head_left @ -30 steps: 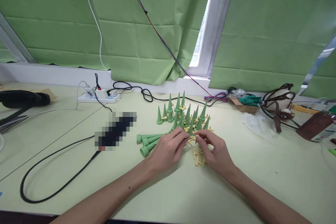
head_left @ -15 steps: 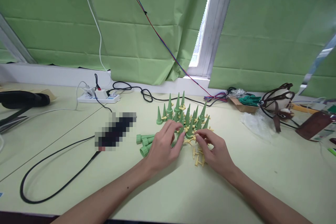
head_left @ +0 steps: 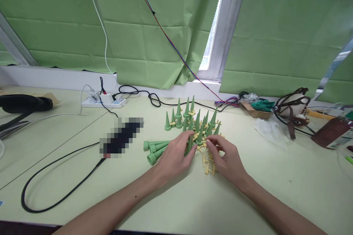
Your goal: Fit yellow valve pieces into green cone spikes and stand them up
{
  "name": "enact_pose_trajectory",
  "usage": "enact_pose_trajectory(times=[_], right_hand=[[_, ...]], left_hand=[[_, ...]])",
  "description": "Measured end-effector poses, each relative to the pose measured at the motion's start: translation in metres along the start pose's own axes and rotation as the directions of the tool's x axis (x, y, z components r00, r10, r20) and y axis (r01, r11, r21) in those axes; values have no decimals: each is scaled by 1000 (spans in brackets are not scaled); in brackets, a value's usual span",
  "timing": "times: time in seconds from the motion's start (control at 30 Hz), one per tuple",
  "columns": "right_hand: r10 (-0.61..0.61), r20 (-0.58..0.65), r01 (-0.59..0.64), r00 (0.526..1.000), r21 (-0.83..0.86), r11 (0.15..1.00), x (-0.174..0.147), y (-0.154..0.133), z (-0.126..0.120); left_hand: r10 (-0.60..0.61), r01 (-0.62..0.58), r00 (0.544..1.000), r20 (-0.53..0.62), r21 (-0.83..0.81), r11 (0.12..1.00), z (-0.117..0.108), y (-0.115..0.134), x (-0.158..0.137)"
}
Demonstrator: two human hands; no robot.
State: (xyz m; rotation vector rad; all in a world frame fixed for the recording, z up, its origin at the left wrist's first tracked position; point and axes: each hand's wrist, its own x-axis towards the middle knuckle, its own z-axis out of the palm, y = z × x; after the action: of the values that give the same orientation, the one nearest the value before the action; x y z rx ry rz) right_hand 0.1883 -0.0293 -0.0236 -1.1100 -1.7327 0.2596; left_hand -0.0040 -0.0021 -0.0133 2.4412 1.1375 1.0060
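Note:
My left hand (head_left: 176,156) curves its fingers and thumb around a green plastic spike (head_left: 189,146), whose lower part is mostly hidden by the hand. To its right, my right hand (head_left: 225,156) pinches a small yellow plastic fitting (head_left: 204,143) at its fingertips, partly covered. Several green spikes (head_left: 197,121) stand upright just beyond both hands, many with yellow fittings at their sides. Beside my left hand, several more spikes (head_left: 158,150) lie on their sides. Loose yellow fittings (head_left: 207,169) are scattered on the table below my right fingers.
On the left of the table (head_left: 127,205) lies a pixelated dark object (head_left: 121,137) with a looping black cable. A white power strip (head_left: 104,102) sits at the back. Rightward are a cardboard box (head_left: 255,111), clear plastic wrap (head_left: 268,131) and a dark red bottle (head_left: 332,132).
My left hand has shifted slightly right, its fingers and thumb now around an upright green spike. My right hand has stayed nearly still.

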Motion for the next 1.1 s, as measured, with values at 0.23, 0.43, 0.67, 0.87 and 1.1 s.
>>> enact_pose_trajectory(times=[0.23, 0.43, 0.67, 0.87, 1.1], right_hand=[[15, 13, -16, 1000, 15, 1000, 0, 0, 1], [12, 10, -12, 1000, 11, 1000, 0, 0, 1], [12, 5, -12, 1000, 11, 1000, 0, 0, 1], [35, 6, -35, 999, 29, 999, 0, 1, 0], [46, 17, -47, 999, 45, 998, 0, 0, 0]], left_hand=[[1, -2, 997, 82, 10, 1000, 1, -2, 1], [43, -44, 991, 128, 4, 999, 0, 1, 3], [54, -62, 987, 152, 49, 997, 0, -1, 2], [10, -12, 995, 102, 20, 1000, -2, 2, 5], [-122, 122, 992, 5, -111, 986, -8, 7, 8]])
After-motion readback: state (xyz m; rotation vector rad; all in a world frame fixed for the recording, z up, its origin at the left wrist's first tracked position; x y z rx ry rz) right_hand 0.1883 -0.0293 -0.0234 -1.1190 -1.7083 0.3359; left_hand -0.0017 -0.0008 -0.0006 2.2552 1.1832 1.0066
